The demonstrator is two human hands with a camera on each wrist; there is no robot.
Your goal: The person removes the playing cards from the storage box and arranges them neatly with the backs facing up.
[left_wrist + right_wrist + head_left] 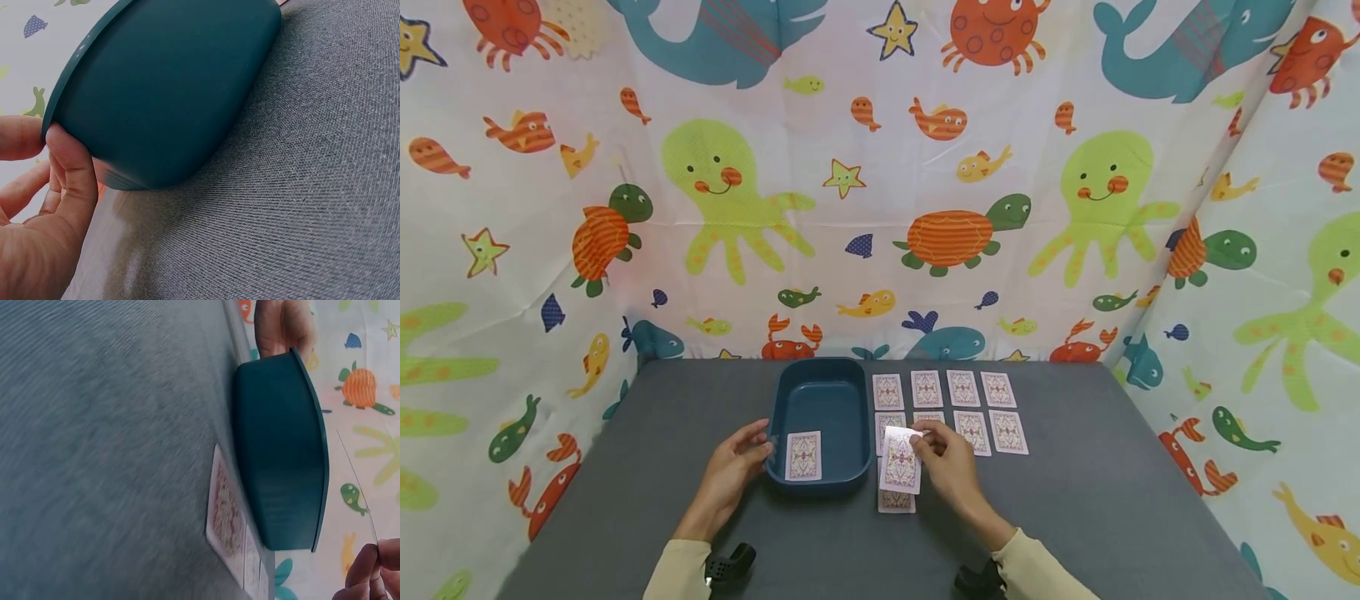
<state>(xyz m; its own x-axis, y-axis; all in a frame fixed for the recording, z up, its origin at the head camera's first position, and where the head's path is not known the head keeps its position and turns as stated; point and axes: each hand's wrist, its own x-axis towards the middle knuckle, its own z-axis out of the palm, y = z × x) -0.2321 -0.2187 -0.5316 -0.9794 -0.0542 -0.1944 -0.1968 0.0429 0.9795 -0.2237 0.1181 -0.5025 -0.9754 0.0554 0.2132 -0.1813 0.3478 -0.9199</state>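
Observation:
My left hand [727, 477] pinches the left rim of a dark teal plastic tub [824, 407], thumb outside and fingers over the edge in the left wrist view. One playing card [803, 457], patterned back up, lies inside at the tub's near left. In my right hand [953, 473], thumb and fingers pinch another playing card [897, 468] by its right edge. That card is raised just right of the tub, back toward the head camera, and shows edge-on as a thin line [358, 478] in the right wrist view. It overlaps a card on the table [897, 503] in the head view.
Right of the tub, several face-down cards [972, 432] lie in rows on the grey cloth-covered table [1075, 500]. A white curtain [865, 308] printed with sea animals hangs behind and along both sides. Black straps [730, 563] sit at both wrists.

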